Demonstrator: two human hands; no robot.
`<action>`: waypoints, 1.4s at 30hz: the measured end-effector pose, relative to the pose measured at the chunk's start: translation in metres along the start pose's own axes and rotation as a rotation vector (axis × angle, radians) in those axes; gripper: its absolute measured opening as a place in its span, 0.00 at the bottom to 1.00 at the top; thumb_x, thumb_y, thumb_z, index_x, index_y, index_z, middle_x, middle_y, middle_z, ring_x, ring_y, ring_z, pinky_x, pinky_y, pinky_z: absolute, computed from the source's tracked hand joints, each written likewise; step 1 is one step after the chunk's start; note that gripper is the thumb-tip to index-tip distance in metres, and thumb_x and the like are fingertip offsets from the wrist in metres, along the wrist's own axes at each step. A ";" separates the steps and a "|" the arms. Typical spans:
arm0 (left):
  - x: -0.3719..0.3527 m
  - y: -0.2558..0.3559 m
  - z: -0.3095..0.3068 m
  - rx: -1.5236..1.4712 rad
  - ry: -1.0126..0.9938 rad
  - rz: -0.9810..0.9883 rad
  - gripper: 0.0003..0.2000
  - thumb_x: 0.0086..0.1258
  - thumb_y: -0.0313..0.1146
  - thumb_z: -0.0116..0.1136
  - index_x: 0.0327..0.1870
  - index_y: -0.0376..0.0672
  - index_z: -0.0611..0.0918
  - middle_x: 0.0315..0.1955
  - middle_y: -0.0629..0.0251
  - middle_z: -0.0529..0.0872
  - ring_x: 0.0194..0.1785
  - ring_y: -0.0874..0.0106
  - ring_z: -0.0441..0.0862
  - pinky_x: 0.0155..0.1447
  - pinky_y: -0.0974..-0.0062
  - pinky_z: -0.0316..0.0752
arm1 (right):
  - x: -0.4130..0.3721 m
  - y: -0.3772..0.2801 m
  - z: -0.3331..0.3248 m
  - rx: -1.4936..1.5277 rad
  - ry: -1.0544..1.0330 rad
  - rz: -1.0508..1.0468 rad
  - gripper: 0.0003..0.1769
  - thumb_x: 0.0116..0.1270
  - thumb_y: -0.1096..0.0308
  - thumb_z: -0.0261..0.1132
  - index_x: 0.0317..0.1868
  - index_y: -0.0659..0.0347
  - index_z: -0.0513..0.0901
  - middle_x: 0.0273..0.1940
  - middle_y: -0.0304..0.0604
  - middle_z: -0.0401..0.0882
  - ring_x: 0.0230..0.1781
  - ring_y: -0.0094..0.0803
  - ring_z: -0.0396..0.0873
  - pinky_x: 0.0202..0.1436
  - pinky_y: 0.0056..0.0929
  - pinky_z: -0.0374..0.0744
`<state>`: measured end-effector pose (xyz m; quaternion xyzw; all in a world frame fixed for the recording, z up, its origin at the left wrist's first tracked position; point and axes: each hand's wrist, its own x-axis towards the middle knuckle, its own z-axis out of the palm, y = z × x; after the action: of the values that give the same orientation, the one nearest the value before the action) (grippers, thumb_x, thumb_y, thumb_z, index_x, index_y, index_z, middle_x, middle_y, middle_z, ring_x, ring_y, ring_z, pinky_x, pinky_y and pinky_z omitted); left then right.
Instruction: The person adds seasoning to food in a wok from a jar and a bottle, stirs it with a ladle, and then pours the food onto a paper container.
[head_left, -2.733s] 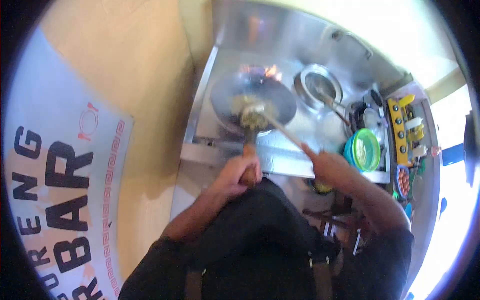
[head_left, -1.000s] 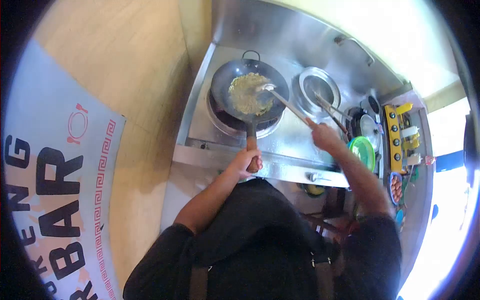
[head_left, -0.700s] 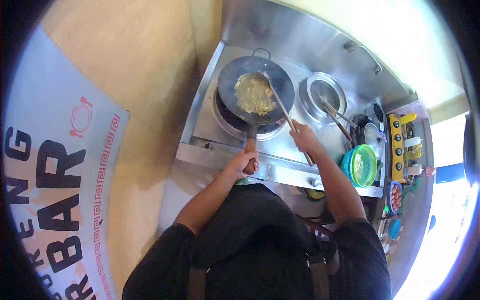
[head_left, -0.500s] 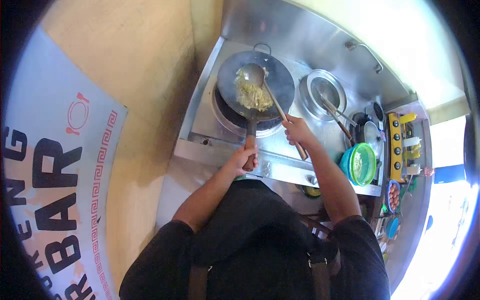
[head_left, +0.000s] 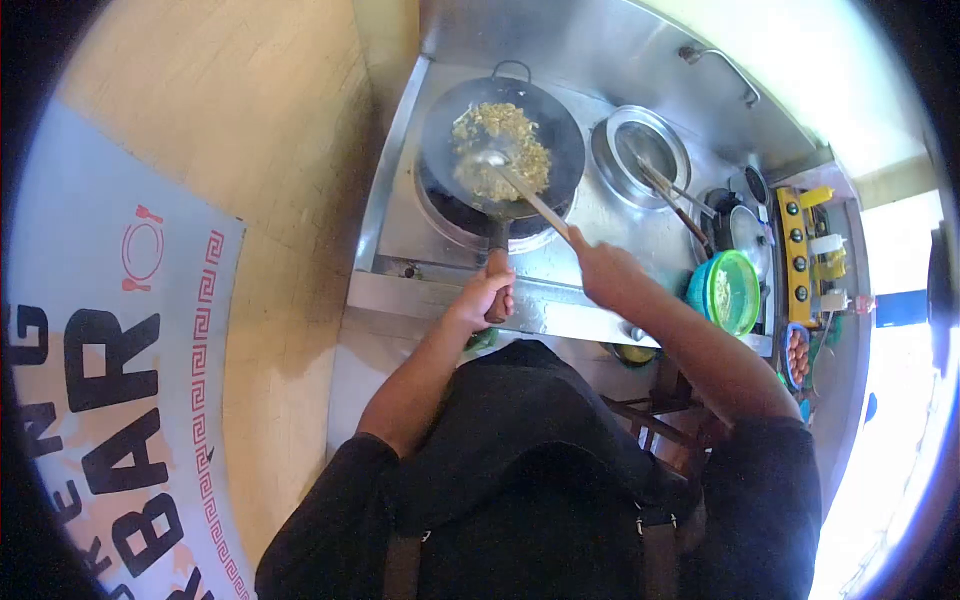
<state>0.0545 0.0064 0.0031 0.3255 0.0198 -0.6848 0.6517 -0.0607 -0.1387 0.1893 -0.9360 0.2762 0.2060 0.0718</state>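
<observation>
My left hand is wrapped round the wooden handle of a dark wok on the stove. Chopped, browned food is spread over the middle of the wok, with some steam or smoke above it. In my right hand is the wooden shaft of a ladle; its metal head touches the food near the wok's centre. The fingers of both hands are closed.
Right of the wok stands a metal pot with a strainer and utensils on it. Farther right are a green basket with pale food, a lidded pot, squeeze bottles and a bowl of eggs. A tap juts from the back wall.
The food has gone from a heap near the wok's centre to a wider spread. The ladle head has turned and moved down, and my right hand now grips farther along the shaft.
</observation>
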 end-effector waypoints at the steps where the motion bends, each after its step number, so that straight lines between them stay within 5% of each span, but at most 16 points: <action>1: -0.004 -0.008 0.010 -0.003 -0.006 -0.003 0.06 0.65 0.32 0.59 0.39 0.48 0.75 0.23 0.70 0.75 0.23 0.74 0.74 0.27 0.72 0.72 | -0.015 0.009 0.004 -0.072 -0.004 0.004 0.29 0.64 0.72 0.50 0.67 0.65 0.59 0.33 0.62 0.81 0.34 0.54 0.82 0.39 0.52 0.80; 4: -0.043 -0.004 0.101 -0.163 0.033 0.010 0.06 0.64 0.30 0.58 0.29 0.42 0.74 0.21 0.69 0.75 0.21 0.74 0.74 0.25 0.74 0.72 | -0.010 0.050 -0.002 -0.038 0.038 0.014 0.29 0.66 0.69 0.52 0.68 0.62 0.61 0.34 0.61 0.81 0.31 0.50 0.83 0.34 0.50 0.80; 7: -0.033 -0.003 0.097 -0.076 0.045 0.018 0.07 0.62 0.28 0.58 0.26 0.41 0.73 0.19 0.66 0.74 0.22 0.71 0.75 0.26 0.70 0.73 | -0.030 0.048 -0.040 0.263 0.150 -0.085 0.28 0.66 0.67 0.52 0.67 0.61 0.64 0.33 0.61 0.81 0.30 0.51 0.82 0.35 0.51 0.79; 9: -0.020 -0.009 0.075 -0.119 0.001 0.057 0.06 0.64 0.29 0.57 0.29 0.41 0.74 0.21 0.68 0.74 0.23 0.73 0.74 0.29 0.71 0.72 | -0.064 0.028 -0.080 0.697 -0.232 0.244 0.27 0.65 0.67 0.53 0.65 0.62 0.67 0.34 0.64 0.80 0.31 0.56 0.81 0.41 0.51 0.77; 10: -0.016 -0.012 0.070 -0.120 -0.001 0.054 0.06 0.64 0.29 0.57 0.29 0.41 0.74 0.21 0.68 0.74 0.23 0.73 0.74 0.29 0.71 0.72 | -0.068 0.040 -0.065 0.697 -0.232 0.248 0.27 0.65 0.67 0.53 0.65 0.62 0.67 0.34 0.64 0.80 0.31 0.56 0.81 0.41 0.51 0.77; 12: -0.017 -0.011 0.063 -0.144 -0.005 0.050 0.05 0.62 0.28 0.58 0.32 0.42 0.73 0.21 0.66 0.73 0.23 0.72 0.74 0.27 0.70 0.73 | -0.076 0.059 -0.031 0.173 0.078 -0.256 0.29 0.65 0.70 0.52 0.68 0.60 0.62 0.33 0.62 0.80 0.31 0.57 0.81 0.41 0.52 0.77; 13: -0.016 -0.010 0.060 -0.147 0.000 0.052 0.05 0.62 0.28 0.58 0.32 0.42 0.73 0.21 0.66 0.73 0.23 0.72 0.74 0.27 0.70 0.73 | -0.083 0.055 -0.028 0.033 -0.051 -0.113 0.31 0.65 0.72 0.50 0.70 0.59 0.58 0.32 0.60 0.81 0.30 0.54 0.81 0.36 0.50 0.78; 16: -0.015 -0.011 0.051 -0.135 -0.019 0.091 0.05 0.63 0.28 0.57 0.34 0.43 0.72 0.22 0.67 0.73 0.23 0.73 0.73 0.27 0.69 0.73 | -0.049 0.055 -0.006 -0.157 0.027 0.046 0.33 0.64 0.73 0.50 0.71 0.58 0.54 0.31 0.60 0.81 0.31 0.54 0.82 0.33 0.48 0.79; 20: -0.013 -0.004 0.039 -0.083 -0.041 0.029 0.05 0.63 0.29 0.56 0.32 0.43 0.73 0.22 0.66 0.74 0.24 0.73 0.75 0.28 0.69 0.74 | 0.047 0.040 0.040 0.128 0.115 0.032 0.31 0.64 0.74 0.49 0.69 0.62 0.56 0.32 0.58 0.82 0.29 0.57 0.82 0.35 0.50 0.80; 24: -0.021 0.004 0.025 0.062 0.041 -0.038 0.06 0.61 0.30 0.58 0.28 0.42 0.74 0.19 0.65 0.75 0.22 0.71 0.76 0.27 0.70 0.74 | -0.038 0.001 0.007 0.004 -0.026 0.002 0.32 0.64 0.73 0.49 0.71 0.59 0.55 0.33 0.61 0.81 0.33 0.56 0.82 0.38 0.51 0.80; 26: -0.059 0.012 0.092 -0.163 0.026 -0.016 0.06 0.64 0.30 0.58 0.28 0.41 0.74 0.21 0.66 0.76 0.23 0.72 0.76 0.27 0.71 0.73 | -0.049 0.025 -0.007 -0.016 -0.098 0.106 0.36 0.60 0.73 0.53 0.71 0.60 0.55 0.33 0.62 0.81 0.32 0.57 0.81 0.40 0.52 0.78; 30: -0.041 0.003 0.091 -0.082 0.046 0.017 0.06 0.63 0.29 0.58 0.29 0.40 0.74 0.21 0.67 0.75 0.23 0.73 0.74 0.27 0.73 0.74 | -0.001 0.027 0.000 0.159 0.199 0.130 0.35 0.58 0.75 0.52 0.70 0.57 0.60 0.31 0.63 0.80 0.33 0.57 0.81 0.39 0.50 0.78; 34: -0.025 -0.001 0.066 -0.112 0.018 0.002 0.05 0.64 0.30 0.58 0.32 0.43 0.74 0.22 0.69 0.74 0.23 0.75 0.74 0.27 0.72 0.73 | 0.068 0.011 0.039 0.190 0.209 -0.079 0.36 0.55 0.77 0.51 0.69 0.63 0.59 0.30 0.64 0.80 0.34 0.57 0.81 0.37 0.50 0.78; 38: -0.014 0.004 0.029 0.083 0.029 -0.022 0.06 0.65 0.31 0.58 0.32 0.43 0.74 0.22 0.70 0.74 0.22 0.75 0.73 0.28 0.71 0.72 | -0.066 -0.027 -0.026 0.046 -0.122 0.000 0.36 0.58 0.76 0.54 0.68 0.65 0.55 0.30 0.62 0.80 0.31 0.56 0.82 0.38 0.48 0.79; 42: -0.091 0.004 0.131 -0.083 0.092 -0.049 0.08 0.63 0.30 0.58 0.26 0.40 0.73 0.18 0.66 0.73 0.20 0.72 0.73 0.27 0.72 0.73 | -0.075 0.023 -0.028 0.001 -0.014 -0.017 0.34 0.60 0.75 0.53 0.68 0.67 0.55 0.29 0.60 0.81 0.30 0.57 0.81 0.39 0.49 0.79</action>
<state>-0.0023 0.0268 0.1510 0.3288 0.0858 -0.6836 0.6460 -0.1204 -0.1284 0.2458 -0.9368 0.2680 0.2120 0.0758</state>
